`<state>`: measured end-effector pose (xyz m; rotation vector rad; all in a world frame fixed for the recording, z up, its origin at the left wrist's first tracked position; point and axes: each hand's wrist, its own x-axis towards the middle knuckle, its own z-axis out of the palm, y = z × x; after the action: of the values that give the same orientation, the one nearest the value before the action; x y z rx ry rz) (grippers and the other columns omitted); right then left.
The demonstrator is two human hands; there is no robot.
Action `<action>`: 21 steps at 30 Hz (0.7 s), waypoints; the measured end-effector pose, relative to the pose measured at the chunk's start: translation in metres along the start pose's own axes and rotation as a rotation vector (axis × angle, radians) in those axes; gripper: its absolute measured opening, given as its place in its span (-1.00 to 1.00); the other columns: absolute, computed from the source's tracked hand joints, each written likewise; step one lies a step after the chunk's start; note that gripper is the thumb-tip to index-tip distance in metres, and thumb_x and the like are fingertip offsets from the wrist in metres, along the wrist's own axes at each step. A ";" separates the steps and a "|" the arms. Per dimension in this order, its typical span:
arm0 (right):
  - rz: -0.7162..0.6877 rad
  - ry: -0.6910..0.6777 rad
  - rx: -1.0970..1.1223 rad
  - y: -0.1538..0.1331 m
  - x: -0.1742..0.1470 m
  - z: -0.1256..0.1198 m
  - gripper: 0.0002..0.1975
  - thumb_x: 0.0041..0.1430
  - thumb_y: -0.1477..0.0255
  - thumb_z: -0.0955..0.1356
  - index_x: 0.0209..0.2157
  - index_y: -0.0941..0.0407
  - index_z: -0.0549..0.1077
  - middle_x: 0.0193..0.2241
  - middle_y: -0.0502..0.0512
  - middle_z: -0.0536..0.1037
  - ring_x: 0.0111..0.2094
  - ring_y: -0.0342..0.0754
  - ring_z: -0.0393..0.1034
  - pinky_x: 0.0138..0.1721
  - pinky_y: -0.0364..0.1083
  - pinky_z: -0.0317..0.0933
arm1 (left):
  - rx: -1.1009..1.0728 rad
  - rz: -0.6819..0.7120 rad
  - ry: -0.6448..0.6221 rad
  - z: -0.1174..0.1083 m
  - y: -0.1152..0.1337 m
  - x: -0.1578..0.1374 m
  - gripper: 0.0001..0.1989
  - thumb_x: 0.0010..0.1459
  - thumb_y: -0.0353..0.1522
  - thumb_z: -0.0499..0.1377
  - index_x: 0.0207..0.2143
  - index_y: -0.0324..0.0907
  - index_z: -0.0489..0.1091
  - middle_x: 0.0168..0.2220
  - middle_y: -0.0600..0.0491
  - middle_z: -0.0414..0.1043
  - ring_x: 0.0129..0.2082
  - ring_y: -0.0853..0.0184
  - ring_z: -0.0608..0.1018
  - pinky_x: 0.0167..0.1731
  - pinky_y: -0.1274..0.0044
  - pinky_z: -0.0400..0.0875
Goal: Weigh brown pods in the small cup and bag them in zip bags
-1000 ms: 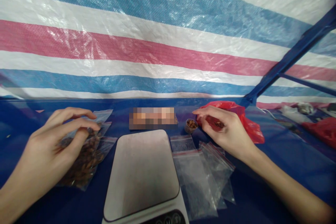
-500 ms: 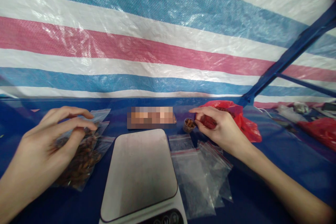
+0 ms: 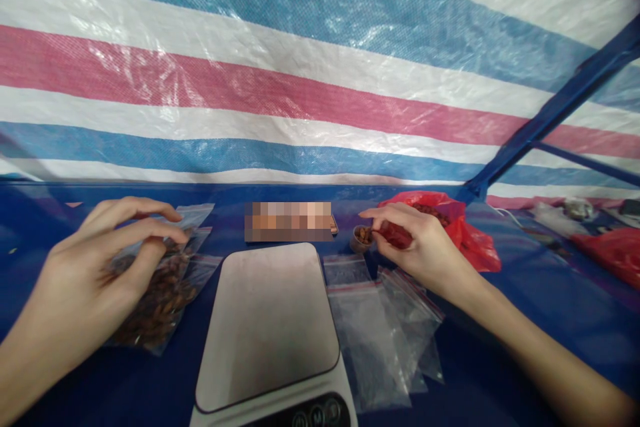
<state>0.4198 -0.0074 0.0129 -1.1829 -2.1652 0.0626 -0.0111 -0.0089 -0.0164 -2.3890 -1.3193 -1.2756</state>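
My left hand hovers over clear zip bags of brown nut-like pieces at left, its fingers curved and apart. It holds nothing I can see. My right hand is at the right edge of a small clear cup with brown pieces in it. Its thumb and forefinger are curved with a gap between them; whether they touch the cup, I cannot tell. Behind that hand lies an open red plastic bag with more brown pieces. Between the hands stands a kitchen scale with a bare platform.
Flat clear zip bags lie right of the scale. A phone-like object, its face pixelated, lies behind it. Another red bag is at far right. Striped sheeting rises behind the blue table, with a blue metal bar at right.
The view has shifted slightly. Both hands keep nearly the same pose and place, and no object has visibly been moved.
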 end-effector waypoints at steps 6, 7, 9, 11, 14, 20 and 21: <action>-0.020 -0.005 -0.014 0.004 0.000 -0.010 -0.77 0.29 0.59 0.40 -0.08 0.05 0.59 -0.19 0.08 0.69 -0.20 0.03 0.58 -0.14 -0.02 0.42 | 0.008 -0.019 -0.007 0.000 0.001 -0.001 -0.81 0.33 -0.41 0.14 -0.22 0.06 0.52 -0.06 0.09 0.50 -0.02 0.18 0.55 0.06 0.27 0.34; -0.021 0.002 -0.011 0.004 -0.001 -0.011 -0.77 0.31 0.58 0.40 -0.05 0.05 0.58 -0.18 0.08 0.68 -0.18 0.03 0.57 -0.12 -0.01 0.42 | 0.010 -0.018 -0.007 0.000 0.000 -0.001 -0.81 0.33 -0.41 0.14 -0.23 0.05 0.52 -0.05 0.09 0.50 -0.02 0.17 0.55 0.06 0.26 0.34; -0.038 0.004 -0.005 0.005 -0.001 -0.013 -0.77 0.36 0.55 0.40 -0.01 0.04 0.58 -0.15 0.08 0.68 -0.14 0.04 0.56 -0.08 0.00 0.41 | 0.014 -0.012 -0.008 0.001 -0.004 -0.002 -0.82 0.32 -0.40 0.15 -0.24 0.04 0.52 -0.06 0.08 0.50 -0.02 0.16 0.55 0.05 0.26 0.35; -0.067 -0.013 0.002 0.005 -0.001 -0.013 -0.77 0.39 0.53 0.39 0.02 0.02 0.57 -0.11 0.09 0.68 -0.12 0.04 0.55 -0.04 0.02 0.39 | 0.024 0.000 -0.015 0.001 -0.010 -0.004 -0.84 0.32 -0.38 0.15 -0.25 0.04 0.53 -0.06 0.07 0.51 -0.03 0.15 0.55 0.04 0.26 0.34; -0.095 -0.032 0.011 0.005 0.000 -0.012 -0.76 0.41 0.54 0.39 0.04 0.03 0.57 -0.14 0.10 0.68 -0.14 0.04 0.54 -0.07 0.02 0.39 | 0.036 0.036 -0.015 0.001 -0.020 -0.006 -0.85 0.30 -0.35 0.16 -0.26 0.05 0.53 -0.07 0.08 0.52 -0.05 0.15 0.55 0.03 0.27 0.34; -0.115 -0.038 0.082 0.010 0.001 -0.009 -0.76 0.37 0.58 0.41 -0.01 0.04 0.59 -0.23 0.08 0.66 -0.19 0.01 0.53 -0.13 -0.03 0.39 | 0.030 0.034 -0.018 0.001 -0.018 -0.005 -0.85 0.29 -0.35 0.16 -0.26 0.05 0.54 -0.07 0.08 0.52 -0.07 0.16 0.55 0.03 0.28 0.34; -0.119 -0.041 0.096 0.011 0.001 -0.009 -0.77 0.37 0.59 0.41 -0.02 0.04 0.59 -0.22 0.08 0.67 -0.19 0.01 0.53 -0.14 -0.03 0.39 | 0.025 0.030 -0.015 0.001 -0.014 -0.004 -0.84 0.30 -0.35 0.16 -0.26 0.05 0.54 -0.07 0.08 0.52 -0.07 0.17 0.55 0.03 0.28 0.34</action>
<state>0.4328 -0.0025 0.0167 -1.0052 -2.2379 0.1385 -0.0223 -0.0023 -0.0233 -2.3970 -1.2903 -1.2278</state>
